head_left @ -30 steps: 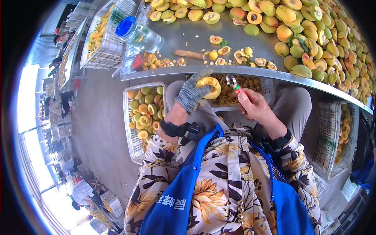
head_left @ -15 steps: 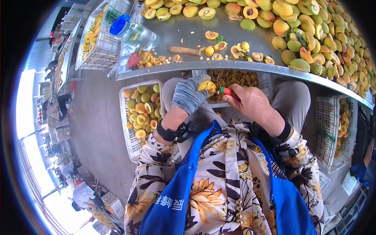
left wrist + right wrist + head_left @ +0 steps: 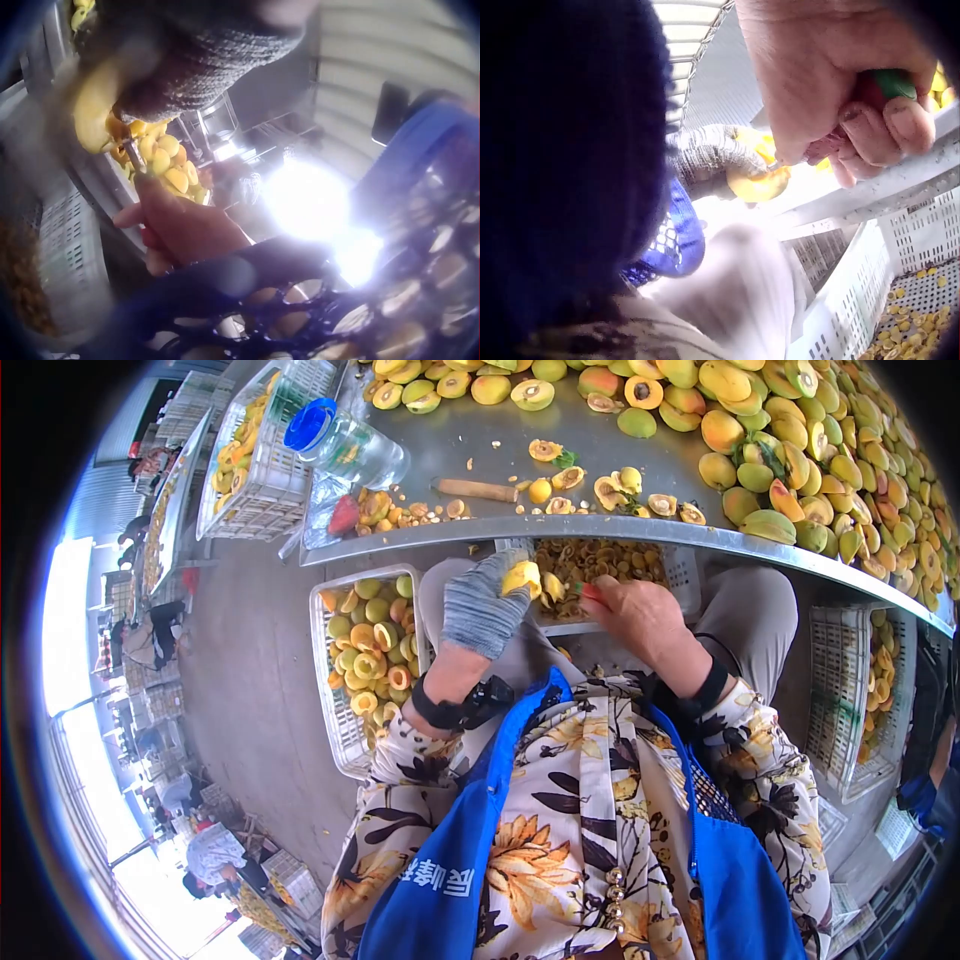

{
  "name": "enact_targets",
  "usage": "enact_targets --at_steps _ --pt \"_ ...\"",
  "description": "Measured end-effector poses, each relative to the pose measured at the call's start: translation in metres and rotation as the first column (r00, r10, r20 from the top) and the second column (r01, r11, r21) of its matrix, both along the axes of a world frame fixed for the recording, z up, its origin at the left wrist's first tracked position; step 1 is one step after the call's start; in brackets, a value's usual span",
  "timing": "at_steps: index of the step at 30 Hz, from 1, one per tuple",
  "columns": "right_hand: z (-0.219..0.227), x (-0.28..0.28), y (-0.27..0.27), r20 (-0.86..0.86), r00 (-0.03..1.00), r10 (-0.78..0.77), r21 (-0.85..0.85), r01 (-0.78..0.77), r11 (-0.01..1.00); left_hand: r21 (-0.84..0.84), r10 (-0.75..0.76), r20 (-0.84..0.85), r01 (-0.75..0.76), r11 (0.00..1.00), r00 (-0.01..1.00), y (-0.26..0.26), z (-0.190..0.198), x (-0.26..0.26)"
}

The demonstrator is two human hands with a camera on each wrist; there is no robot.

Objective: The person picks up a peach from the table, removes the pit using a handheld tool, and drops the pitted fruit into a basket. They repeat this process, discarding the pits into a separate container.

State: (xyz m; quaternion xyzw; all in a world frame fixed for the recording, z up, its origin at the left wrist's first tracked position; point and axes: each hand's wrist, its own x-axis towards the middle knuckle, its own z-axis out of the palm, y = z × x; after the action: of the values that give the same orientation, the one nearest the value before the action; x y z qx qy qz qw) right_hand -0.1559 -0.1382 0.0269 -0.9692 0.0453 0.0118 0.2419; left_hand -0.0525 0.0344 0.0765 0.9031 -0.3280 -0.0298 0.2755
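Observation:
My left hand (image 3: 485, 608), in a grey knit glove, grips a yellow peach half (image 3: 520, 577) over my lap. A piece of its flesh stands out toward the right hand. My bare right hand (image 3: 640, 615) grips a pitting tool (image 3: 590, 592) with a red and green handle; the green part of the handle (image 3: 894, 84) shows between the fingers in the right wrist view. In the left wrist view the tool's metal shaft (image 3: 135, 154) reaches to the peach. The loop at the tool's tip is hidden by the fruit.
A metal table (image 3: 460, 448) ahead carries a heap of halved peaches (image 3: 740, 430), a wooden-handled tool (image 3: 477, 489) and a blue-lidded jar (image 3: 350, 445). Below sits a crate of scraps (image 3: 683, 575); a crate of peach halves (image 3: 330, 705) stands at left, another crate (image 3: 830, 710) at right.
A second ago the tool's loop was in sight, apart from the peach. The right hand has brought it left to the fruit, and the peach has turned in the gloved hand.

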Motion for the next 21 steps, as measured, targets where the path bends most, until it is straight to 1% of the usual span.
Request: enact_targets --at_steps 1,2,3,4,5,7,8,9,10,11,12,13,14,15,16,17,18,19,20,21 --pt "-0.022 -0.005 -0.007 -0.030 1.000 -0.002 -0.071 0.000 0.997 0.003 -0.005 0.007 0.005 1.000 1.000 0.002 0.002 0.003" --pt "-0.024 -0.007 -0.012 -0.151 0.989 -0.008 -0.124 -0.011 0.992 -0.104 0.060 -0.003 -0.060 0.993 0.998 0.008 0.004 0.007" --pt "-0.025 -0.004 -0.016 -0.139 0.990 0.009 -0.130 -0.028 0.991 -0.215 0.133 -0.014 -0.133 0.968 0.991 0.013 0.006 0.011" --pt "-0.026 -0.005 -0.015 -0.144 0.989 -0.020 -0.137 0.000 0.991 -0.207 0.150 -0.011 -0.149 0.967 0.989 0.024 0.010 0.011" --pt "-0.022 -0.004 -0.012 -0.144 0.988 -0.060 -0.143 0.039 0.989 -0.101 0.238 -0.019 -0.238 0.966 0.971 0.036 0.015 0.013" --pt "-0.018 0.003 -0.013 -0.110 0.989 -0.102 -0.143 0.085 0.986 0.063 0.378 0.005 -0.377 0.924 0.926 0.047 0.025 0.027" --pt "-0.019 0.005 -0.015 -0.105 0.991 -0.086 -0.123 0.072 0.990 0.087 0.420 -0.039 -0.416 0.905 0.907 0.070 0.020 0.036" --pt "-0.021 0.005 -0.018 -0.101 0.993 -0.067 -0.102 0.057 0.993 0.115 0.463 -0.081 -0.453 0.884 0.883 0.103 0.009 0.045" --pt "-0.027 0.004 -0.020 -0.092 0.993 -0.071 -0.055 0.066 0.996 0.281 0.521 -0.068 -0.485 0.828 0.851 0.133 0.003 0.053" --pt "-0.030 0.003 -0.023 -0.075 0.994 -0.081 -0.064 0.077 0.995 0.439 0.579 -0.042 -0.505 0.743 0.815 0.158 -0.002 0.058" --pt "-0.032 0.001 -0.024 -0.056 0.996 -0.069 -0.050 0.066 0.997 0.424 0.571 -0.035 -0.505 0.752 0.820 0.177 -0.006 0.060" --pt "-0.032 0.000 -0.026 -0.035 0.998 -0.057 -0.038 0.055 0.998 0.557 0.546 0.027 -0.466 0.687 0.838 0.191 -0.009 0.064" --pt "-0.031 -0.001 -0.027 -0.063 0.997 -0.040 -0.048 0.037 0.998 0.679 0.513 0.083 -0.425 0.598 0.854 0.194 -0.010 0.069" --pt "-0.033 -0.001 -0.028 -0.054 0.997 -0.047 -0.054 0.044 0.998 0.672 0.508 0.086 -0.427 0.605 0.857 0.177 0.000 0.074" --pt "-0.036 -0.002 -0.027 -0.056 0.998 -0.016 -0.060 0.012 0.998 0.546 0.499 -0.017 -0.410 0.730 0.866 0.147 0.018 0.078" --pt "-0.038 -0.002 -0.027 -0.057 0.998 0.018 -0.068 -0.022 0.997 0.398 0.471 -0.116 -0.394 0.829 0.874 0.120 0.026 0.084" --pt "-0.038 -0.001 -0.028 -0.057 0.997 0.043 -0.036 -0.045 0.998 0.369 0.363 -0.036 -0.325 0.871 0.931 0.098 0.020 0.099" --pt "-0.039 -0.001 -0.028 -0.048 0.998 0.043 -0.042 -0.045 0.998 0.346 0.249 0.051 -0.251 0.904 0.967 0.073 0.015 0.117" --pt "-0.042 0.000 -0.029 -0.064 0.996 0.057 -0.020 -0.059 0.998 0.280 0.116 0.051 -0.126 0.952 0.992 0.042 0.017 0.132" --pt "-0.043 0.000 -0.030 -0.080 0.994 0.073 0.001 -0.073 0.997 0.214 -0.019 0.061 0.005 0.977 0.998 0.010 0.019 0.149"
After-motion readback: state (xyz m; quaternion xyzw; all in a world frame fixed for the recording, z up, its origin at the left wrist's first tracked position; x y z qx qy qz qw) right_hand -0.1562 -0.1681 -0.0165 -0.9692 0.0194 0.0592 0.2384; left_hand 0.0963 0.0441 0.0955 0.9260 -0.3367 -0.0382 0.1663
